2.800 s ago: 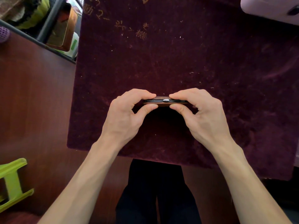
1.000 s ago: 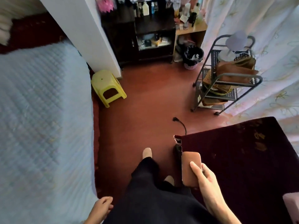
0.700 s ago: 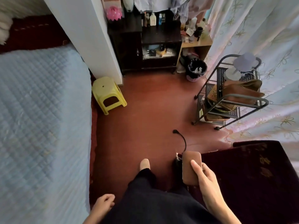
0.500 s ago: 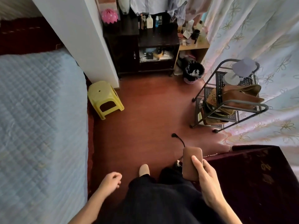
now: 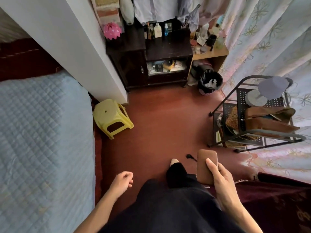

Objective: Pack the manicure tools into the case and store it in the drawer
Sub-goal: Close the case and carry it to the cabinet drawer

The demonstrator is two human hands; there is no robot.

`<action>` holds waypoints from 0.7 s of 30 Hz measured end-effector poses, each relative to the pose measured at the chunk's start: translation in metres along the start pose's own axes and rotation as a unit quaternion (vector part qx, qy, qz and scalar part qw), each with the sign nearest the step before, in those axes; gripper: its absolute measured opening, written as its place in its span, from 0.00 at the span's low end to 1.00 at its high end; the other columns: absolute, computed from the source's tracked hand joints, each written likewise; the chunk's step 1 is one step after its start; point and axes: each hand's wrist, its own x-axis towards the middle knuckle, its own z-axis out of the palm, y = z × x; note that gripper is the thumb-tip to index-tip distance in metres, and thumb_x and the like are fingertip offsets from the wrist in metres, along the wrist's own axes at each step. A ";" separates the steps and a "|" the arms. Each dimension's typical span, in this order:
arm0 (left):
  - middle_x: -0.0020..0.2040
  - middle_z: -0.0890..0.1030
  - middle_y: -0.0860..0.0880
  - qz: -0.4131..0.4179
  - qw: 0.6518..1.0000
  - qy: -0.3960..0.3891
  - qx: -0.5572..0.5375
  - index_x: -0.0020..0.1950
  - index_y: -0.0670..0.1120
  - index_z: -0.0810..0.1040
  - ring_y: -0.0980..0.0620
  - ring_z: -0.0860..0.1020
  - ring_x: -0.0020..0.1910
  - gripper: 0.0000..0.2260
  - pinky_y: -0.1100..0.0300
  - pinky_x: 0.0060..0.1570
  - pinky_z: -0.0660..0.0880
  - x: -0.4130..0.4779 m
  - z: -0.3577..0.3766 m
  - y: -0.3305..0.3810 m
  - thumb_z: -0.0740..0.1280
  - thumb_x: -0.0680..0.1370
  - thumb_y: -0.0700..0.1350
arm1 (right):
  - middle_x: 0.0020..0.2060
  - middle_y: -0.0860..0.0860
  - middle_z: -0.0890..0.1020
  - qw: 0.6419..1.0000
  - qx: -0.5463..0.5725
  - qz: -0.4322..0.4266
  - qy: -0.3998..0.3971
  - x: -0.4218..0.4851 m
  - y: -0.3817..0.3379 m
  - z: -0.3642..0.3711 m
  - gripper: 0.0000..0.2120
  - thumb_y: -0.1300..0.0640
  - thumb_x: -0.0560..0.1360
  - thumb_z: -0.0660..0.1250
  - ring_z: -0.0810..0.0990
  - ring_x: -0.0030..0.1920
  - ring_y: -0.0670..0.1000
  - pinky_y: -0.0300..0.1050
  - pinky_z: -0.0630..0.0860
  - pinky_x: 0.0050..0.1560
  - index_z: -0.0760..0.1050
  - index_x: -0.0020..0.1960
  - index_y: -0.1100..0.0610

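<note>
bed (image 5: 42, 140) with a pale blue quilted cover fills the left side of the scene, from near to mid depth. floor (image 5: 159, 123) is red-brown and runs from the near centre to the far furniture. white wall panel (image 5: 67, 39) slants from upper left down to the floor beside the bed. floral curtain (image 5: 269, 39) covers the far right and right side. dark maroon worktop (image 5: 277, 207) occupies the near right corner. dark cabinet (image 5: 151, 61) stands at the far centre, with bottles on top and small items on its open shelf. metal cart (image 5: 252, 132) stands at the right, near the curtain, carrying brown bags and a grey lamp. yellow stool (image 5: 111, 118) stands on the floor at the foot of the wall panel, just beside the bed. black waste bin (image 5: 210, 81) sits right of the cabinet.

person's dark clothing fills the near centre; one light shoe shows on the floor beyond it.

right hand (image 5: 223, 184): grip closed on the brown case (image 5: 206, 163), thumb laid across its upper face, fingers behind it. the case is shut and held in the air above the floor, near the left edge of the worktop.

left hand (image 5: 122, 182): grip loosely curled, holding nothing, hanging over the floor between the bed and the person's leg.
</note>
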 end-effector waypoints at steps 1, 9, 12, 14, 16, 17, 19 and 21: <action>0.52 0.84 0.47 -0.008 1.000 0.001 0.004 0.61 0.48 0.79 0.51 0.83 0.48 0.09 0.62 0.42 0.76 0.002 -0.002 0.002 0.62 0.86 0.48 | 0.42 0.59 0.87 1.000 -0.004 -0.001 -0.006 0.012 -0.011 0.004 0.18 0.41 0.77 0.72 0.84 0.41 0.52 0.51 0.82 0.43 0.84 0.48 0.57; 0.47 0.83 0.50 -0.081 0.996 -0.022 0.041 0.58 0.44 0.82 0.53 0.80 0.47 0.07 0.63 0.47 0.72 0.037 -0.033 -0.003 0.65 0.84 0.43 | 0.44 0.58 0.89 0.999 -0.021 0.004 -0.045 0.093 -0.086 0.053 0.17 0.44 0.80 0.71 0.88 0.40 0.51 0.43 0.83 0.38 0.83 0.53 0.59; 0.45 0.83 0.47 -0.109 0.993 -0.024 0.029 0.51 0.46 0.82 0.51 0.81 0.45 0.05 0.61 0.46 0.73 0.061 -0.054 0.007 0.67 0.84 0.42 | 0.45 0.58 0.89 0.998 -0.014 0.013 -0.058 0.121 -0.109 0.083 0.16 0.45 0.81 0.71 0.89 0.42 0.53 0.43 0.84 0.36 0.82 0.56 0.59; 0.42 0.83 0.48 -0.111 0.994 -0.021 0.015 0.48 0.47 0.80 0.51 0.81 0.40 0.06 0.62 0.39 0.74 0.082 -0.071 0.022 0.66 0.84 0.41 | 0.46 0.58 0.90 0.998 -0.023 0.014 -0.057 0.139 -0.124 0.105 0.20 0.42 0.78 0.73 0.90 0.45 0.55 0.49 0.86 0.41 0.82 0.56 0.59; 0.40 0.84 0.47 -0.107 0.994 -0.009 -0.001 0.50 0.45 0.81 0.51 0.81 0.37 0.05 0.64 0.35 0.73 0.107 -0.090 0.044 0.66 0.84 0.41 | 0.47 0.59 0.89 0.999 -0.028 0.009 -0.046 0.154 -0.137 0.125 0.25 0.37 0.71 0.74 0.89 0.46 0.56 0.53 0.85 0.47 0.83 0.54 0.58; 0.41 0.84 0.46 -0.102 0.995 -0.005 -0.008 0.52 0.44 0.81 0.50 0.81 0.38 0.05 0.64 0.34 0.74 0.120 -0.098 0.059 0.66 0.84 0.42 | 0.46 0.58 0.89 0.999 -0.031 0.004 -0.038 0.161 -0.143 0.133 0.26 0.34 0.69 0.74 0.89 0.45 0.54 0.52 0.84 0.47 0.84 0.51 0.56; 0.43 0.84 0.45 -0.089 0.996 -0.009 -0.016 0.54 0.44 0.81 0.50 0.82 0.39 0.06 0.64 0.33 0.73 0.145 -0.113 0.093 0.65 0.84 0.44 | 0.45 0.57 0.89 0.999 -0.030 -0.001 -0.026 0.176 -0.155 0.145 0.25 0.32 0.66 0.75 0.89 0.43 0.52 0.52 0.83 0.47 0.85 0.48 0.53; 0.44 0.83 0.45 -0.070 0.997 -0.021 -0.006 0.55 0.45 0.81 0.51 0.80 0.38 0.07 0.64 0.31 0.71 0.169 -0.128 0.133 0.64 0.85 0.45 | 0.45 0.57 0.89 1.000 -0.023 0.000 -0.012 0.189 -0.164 0.154 0.25 0.31 0.66 0.75 0.89 0.43 0.53 0.54 0.84 0.49 0.86 0.47 0.52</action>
